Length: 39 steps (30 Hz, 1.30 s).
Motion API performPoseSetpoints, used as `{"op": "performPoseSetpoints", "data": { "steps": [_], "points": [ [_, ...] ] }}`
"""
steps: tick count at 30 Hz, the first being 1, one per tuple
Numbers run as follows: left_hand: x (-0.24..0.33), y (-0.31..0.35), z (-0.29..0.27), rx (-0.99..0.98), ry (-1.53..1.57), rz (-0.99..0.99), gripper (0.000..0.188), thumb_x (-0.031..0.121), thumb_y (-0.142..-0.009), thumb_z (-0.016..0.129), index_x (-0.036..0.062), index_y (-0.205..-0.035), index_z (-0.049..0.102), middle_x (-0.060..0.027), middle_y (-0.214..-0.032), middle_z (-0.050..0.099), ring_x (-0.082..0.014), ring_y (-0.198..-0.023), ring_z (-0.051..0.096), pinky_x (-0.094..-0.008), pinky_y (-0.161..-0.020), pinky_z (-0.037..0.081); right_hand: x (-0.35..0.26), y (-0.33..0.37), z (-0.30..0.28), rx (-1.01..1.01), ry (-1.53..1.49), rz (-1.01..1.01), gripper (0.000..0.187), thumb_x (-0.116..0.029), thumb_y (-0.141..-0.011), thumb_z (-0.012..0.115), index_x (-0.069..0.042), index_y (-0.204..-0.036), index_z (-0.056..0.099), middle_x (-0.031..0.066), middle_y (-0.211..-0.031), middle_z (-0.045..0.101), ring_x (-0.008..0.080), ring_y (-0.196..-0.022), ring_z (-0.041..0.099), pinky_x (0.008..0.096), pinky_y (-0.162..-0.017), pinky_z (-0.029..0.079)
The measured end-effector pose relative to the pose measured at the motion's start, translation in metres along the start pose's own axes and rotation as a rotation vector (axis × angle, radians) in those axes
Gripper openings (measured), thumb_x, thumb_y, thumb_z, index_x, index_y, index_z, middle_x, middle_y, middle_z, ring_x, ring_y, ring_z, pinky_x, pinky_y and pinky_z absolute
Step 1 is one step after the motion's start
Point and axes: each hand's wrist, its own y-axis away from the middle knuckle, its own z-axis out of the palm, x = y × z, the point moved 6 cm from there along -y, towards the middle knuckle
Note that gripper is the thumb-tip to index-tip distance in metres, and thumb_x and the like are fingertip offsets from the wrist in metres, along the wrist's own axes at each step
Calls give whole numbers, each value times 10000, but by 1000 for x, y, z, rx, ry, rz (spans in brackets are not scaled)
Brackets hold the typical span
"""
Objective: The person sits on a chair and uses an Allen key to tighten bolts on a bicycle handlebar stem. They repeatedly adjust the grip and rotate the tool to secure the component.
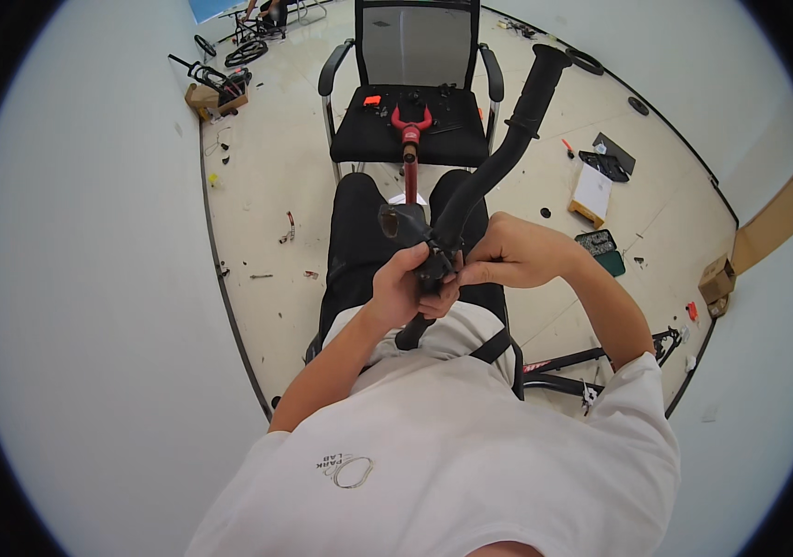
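A black bicycle handlebar [484, 181] with a ribbed rubber grip [542, 79] lies over my lap, running from my waist up to the right. My left hand [398, 290] is closed around the bar's middle, where a black stem [403, 223] is fitted. The stem's open hollow end faces up and left. My right hand [508, 255] comes to the clamp area from the right, thumb and fingers pressed together. Whatever sits between those fingertips is hidden or too small to make out.
Ahead stands a black office chair [415, 139] with a red forked part [411, 135] at its seat edge and small parts behind. On the right floor lie a green case [605, 252], a white-topped box [593, 193] and a black bicycle frame [563, 362]. A cardboard box [201, 100] holds parts at far left.
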Motion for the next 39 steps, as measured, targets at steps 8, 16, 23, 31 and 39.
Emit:
{"op": "performPoseSetpoints", "data": {
  "steps": [8, 16, 23, 31, 39],
  "points": [
    [-2, 2, 2, 44, 72, -29, 503, 515, -885, 430, 25, -955, 514, -63, -637, 491, -115, -435, 332, -259, -398, 245, -5, -4, -1, 17, -66, -75, 447, -329, -913, 608, 40, -662, 628, 131, -477, 431, 233, -409, 364, 349, -421, 301],
    [-11, 1, 0, 26, 48, -81, 598, 565, -887, 414, 41, -1152, 529, -52, -563, 411, -137, -426, 338, -283, -409, 263, 2, 1, -2, -65, -144, -50, 428, -291, -931, 576, 44, -664, 583, 121, -498, 421, 187, -449, 347, 344, -440, 305],
    [-11, -3, -5, 126, -177, -104, 590, 669, -891, 340, 92, -830, 447, 2, -482, 335, -95, -367, 292, -247, -358, 227, 6, -2, -12, -41, -33, -28, 342, -283, -906, 606, 27, -777, 671, 144, -554, 552, 215, -450, 463, 332, -450, 356],
    [-10, -6, 0, 181, -221, -152, 536, 632, -888, 368, 118, -748, 414, 31, -448, 298, -82, -337, 242, -248, -340, 204, -11, -2, -23, -13, 67, -55, 382, -320, -877, 657, -4, -663, 665, 104, -461, 488, 226, -391, 427, 329, -408, 309],
    [-11, -7, -2, 172, -229, -193, 521, 618, -891, 374, 121, -737, 411, 29, -451, 298, -80, -346, 237, -248, -339, 194, -38, 1, -36, 81, 443, -69, 463, -367, -828, 697, -31, -534, 573, 112, -443, 464, 291, -394, 432, 362, -422, 330]
  ]
}}
